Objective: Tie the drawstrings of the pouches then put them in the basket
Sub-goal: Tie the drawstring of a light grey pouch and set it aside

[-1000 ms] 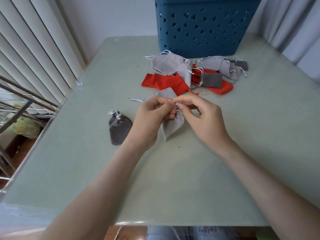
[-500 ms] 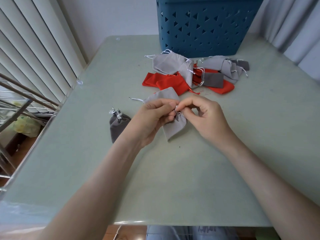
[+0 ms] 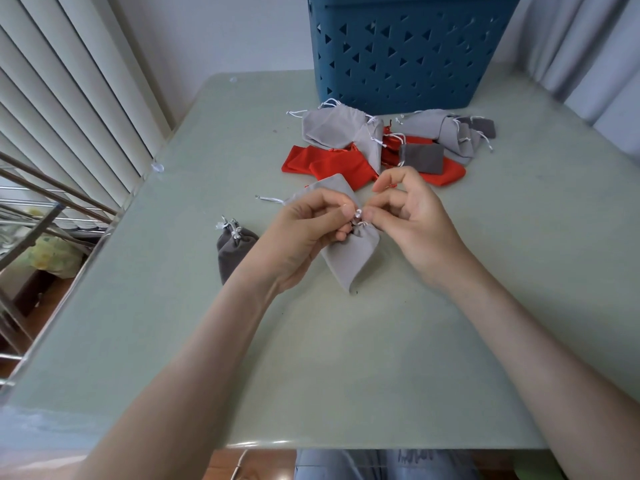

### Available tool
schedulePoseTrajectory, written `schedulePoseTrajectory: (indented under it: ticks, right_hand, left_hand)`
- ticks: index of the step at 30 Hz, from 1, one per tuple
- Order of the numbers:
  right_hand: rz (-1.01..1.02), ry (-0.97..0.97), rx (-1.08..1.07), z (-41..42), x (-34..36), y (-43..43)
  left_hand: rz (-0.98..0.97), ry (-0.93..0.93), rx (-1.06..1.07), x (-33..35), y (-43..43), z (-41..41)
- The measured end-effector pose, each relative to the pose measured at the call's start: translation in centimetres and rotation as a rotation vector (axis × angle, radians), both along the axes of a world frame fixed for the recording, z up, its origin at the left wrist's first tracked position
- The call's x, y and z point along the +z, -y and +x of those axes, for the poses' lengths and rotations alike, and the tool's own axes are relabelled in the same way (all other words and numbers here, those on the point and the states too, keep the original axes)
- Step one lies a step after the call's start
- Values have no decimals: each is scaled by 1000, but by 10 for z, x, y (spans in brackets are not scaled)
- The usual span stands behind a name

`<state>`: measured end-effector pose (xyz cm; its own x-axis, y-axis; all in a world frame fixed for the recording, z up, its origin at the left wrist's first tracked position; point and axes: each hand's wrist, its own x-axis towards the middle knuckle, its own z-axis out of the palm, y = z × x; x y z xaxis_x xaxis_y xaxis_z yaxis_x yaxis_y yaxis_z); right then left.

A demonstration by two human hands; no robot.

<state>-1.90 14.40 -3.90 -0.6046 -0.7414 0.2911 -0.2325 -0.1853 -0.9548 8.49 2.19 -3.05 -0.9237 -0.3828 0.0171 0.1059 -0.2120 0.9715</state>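
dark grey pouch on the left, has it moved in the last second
No. The dark grey pouch keeps its place against the table's left edge and the red pouches.

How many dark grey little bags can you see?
3: a tied dark pouch left of the left hand, a flat dark pouch on the red pouches, and a small dark pouch farthest right. Others may be hidden.
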Motion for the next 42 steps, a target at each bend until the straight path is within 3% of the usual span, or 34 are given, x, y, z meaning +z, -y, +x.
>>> schedulePoseTrajectory:
  ticks: [4,11,15,18,20,29,37,42]
  right_hand:
    - [41,53,28,0,0,-1]
    - [62,-149,8,0,2,-3]
    - [116,-265,-15,-1,-2,-4]
    - [111,-310,-38,-1,-1,-4]
    - [119,-343,-55,0,0,-5]
    - [205,-328,-80,4,-5,1]
    - [59,112,119,-10,-3,-2]
    - [111,-7,80,-6,-2,0]
  left_hand:
    - [-132,49,22,-1,-1,0]
    - [-292,125,123,-6,-7,0]
    - [-684,117,222,-12,-10,-1]
    - [-1074,-38,311,-17,-9,-3]
    - [-1211,-94,337,-21,-7,-4]
    - [-1388,-97,467,-31,-10,-8]
    - [-1328,-226,474,-23,-10,3]
    - [-1283,-249,528,-20,-12,3]
